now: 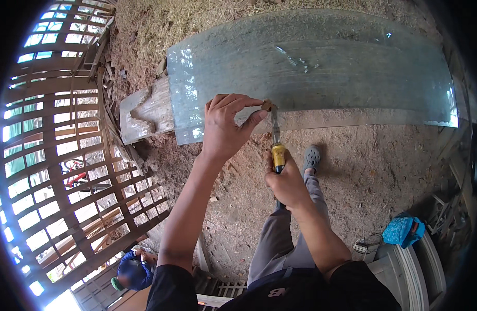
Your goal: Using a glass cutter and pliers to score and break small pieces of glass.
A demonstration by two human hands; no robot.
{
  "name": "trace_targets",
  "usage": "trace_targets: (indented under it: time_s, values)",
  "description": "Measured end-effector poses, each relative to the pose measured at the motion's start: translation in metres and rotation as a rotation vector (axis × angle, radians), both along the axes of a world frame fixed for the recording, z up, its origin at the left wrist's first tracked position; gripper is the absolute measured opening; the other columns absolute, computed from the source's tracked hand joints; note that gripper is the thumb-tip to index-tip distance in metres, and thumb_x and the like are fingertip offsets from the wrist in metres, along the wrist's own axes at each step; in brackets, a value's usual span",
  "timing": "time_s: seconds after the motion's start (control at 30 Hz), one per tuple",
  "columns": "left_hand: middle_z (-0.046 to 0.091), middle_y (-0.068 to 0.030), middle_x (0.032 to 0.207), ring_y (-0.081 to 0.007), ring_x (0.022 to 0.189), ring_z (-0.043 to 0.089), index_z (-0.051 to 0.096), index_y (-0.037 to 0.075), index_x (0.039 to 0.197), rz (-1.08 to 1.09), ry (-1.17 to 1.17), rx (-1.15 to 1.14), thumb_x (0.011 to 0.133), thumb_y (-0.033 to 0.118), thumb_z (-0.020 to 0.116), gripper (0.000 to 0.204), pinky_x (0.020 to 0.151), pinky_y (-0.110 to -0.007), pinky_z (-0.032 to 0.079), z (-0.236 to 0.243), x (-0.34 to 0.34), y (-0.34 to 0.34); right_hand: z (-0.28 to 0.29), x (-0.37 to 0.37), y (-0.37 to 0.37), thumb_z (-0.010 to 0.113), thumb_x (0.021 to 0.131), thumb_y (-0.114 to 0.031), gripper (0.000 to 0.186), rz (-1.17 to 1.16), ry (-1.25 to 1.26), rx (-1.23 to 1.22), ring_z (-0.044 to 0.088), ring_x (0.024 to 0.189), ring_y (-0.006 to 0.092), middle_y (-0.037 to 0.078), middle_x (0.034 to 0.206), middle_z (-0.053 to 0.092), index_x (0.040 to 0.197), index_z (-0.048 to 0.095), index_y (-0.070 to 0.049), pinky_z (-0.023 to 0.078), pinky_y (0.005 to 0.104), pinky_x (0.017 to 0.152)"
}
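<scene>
My right hand [288,184] is closed round the yellow and black handle of a narrow metal-bladed hand tool [278,153]; whether it is a chisel or a screwdriver I cannot tell. Its blade points away from me. Between the thumb and fingertips of my left hand [227,123] is a small brown piece [267,105], and the blade's tip meets or nearly meets it. Both hands are over the near edge of a large sheet of clear glass [352,67]. Several thin glass slivers [295,59] lie on the sheet.
A weathered board [155,101] juts out left of the glass. Slatted wooden walling [78,129] runs along the left, with another person [136,270] low beside it. At the lower right are a blue bag [403,230], a power strip [361,248] and a plastic chair [409,272].
</scene>
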State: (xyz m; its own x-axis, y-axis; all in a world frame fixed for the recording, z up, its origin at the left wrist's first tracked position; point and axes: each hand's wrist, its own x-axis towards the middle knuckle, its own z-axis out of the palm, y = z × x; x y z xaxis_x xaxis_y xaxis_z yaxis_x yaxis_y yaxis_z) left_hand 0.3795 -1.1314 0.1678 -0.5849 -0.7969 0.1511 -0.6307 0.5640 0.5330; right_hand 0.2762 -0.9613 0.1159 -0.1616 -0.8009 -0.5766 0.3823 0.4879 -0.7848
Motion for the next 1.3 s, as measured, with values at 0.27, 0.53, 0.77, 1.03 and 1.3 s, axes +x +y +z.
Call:
trace_targets:
  time_s: [0.27,0.53,0.77,1.03,1.3]
  values:
    - [0.079,-0.0066,0.093,-0.0263,0.097,0.071,0.081,0.01,0.098,0.021,-0.022,-0.031,0.088,0.025,0.083,0.018,0.09,-0.04,0.053,-0.002,-0.042,-0.024,0.015,-0.021,-0.022,0.055,0.083,0.011,0.046,-0.036,-0.232,-0.029,0.057,0.089,0.0079,0.001,0.107,0.061,0.126,0.056,-0.003,0.047,0.0245,0.073]
    - [0.079,-0.0127,0.093,-0.0257,0.088,0.077,0.082,0.009,0.104,0.159,0.05,0.195,0.094,0.031,0.077,0.025,0.077,-0.037,0.058,-0.002,-0.065,-0.07,0.04,-0.059,-0.005,0.056,0.08,0.009,0.053,0.123,-0.529,-0.036,0.053,0.08,0.0089,0.002,0.105,0.055,0.131,0.056,-0.002,0.044,0.0278,0.066]
    - [0.079,-0.0101,0.093,-0.0196,0.089,0.073,0.081,0.006,0.104,0.322,0.003,0.254,0.094,0.025,0.078,0.021,0.081,-0.035,0.055,0.003,0.025,0.002,0.048,-0.055,0.045,0.057,0.081,0.005,0.067,0.315,-0.469,0.113,0.052,0.093,0.0077,0.001,0.114,0.053,0.147,0.049,-0.002,0.044,0.0221,0.078]
    - [0.078,-0.0068,0.09,-0.0214,0.085,0.073,0.079,0.007,0.096,0.371,0.028,0.184,0.087,0.014,0.083,0.012,0.081,-0.036,0.055,-0.015,0.103,0.085,0.033,-0.027,0.064,0.055,0.076,0.004,0.072,0.45,-0.498,0.198,0.053,0.106,0.01,0.004,0.128,0.057,0.148,0.047,-0.001,0.043,0.0237,0.094]
    - [0.071,-0.0025,0.096,-0.0227,0.093,0.063,0.082,0.012,0.095,0.347,0.003,-0.032,0.084,0.023,0.086,0.016,0.09,-0.039,0.046,-0.052,0.1,0.069,0.005,0.013,0.059,0.055,0.078,0.003,0.06,0.457,-0.418,0.249,0.054,0.111,0.0117,0.004,0.123,0.057,0.138,0.056,-0.001,0.041,0.0253,0.099]
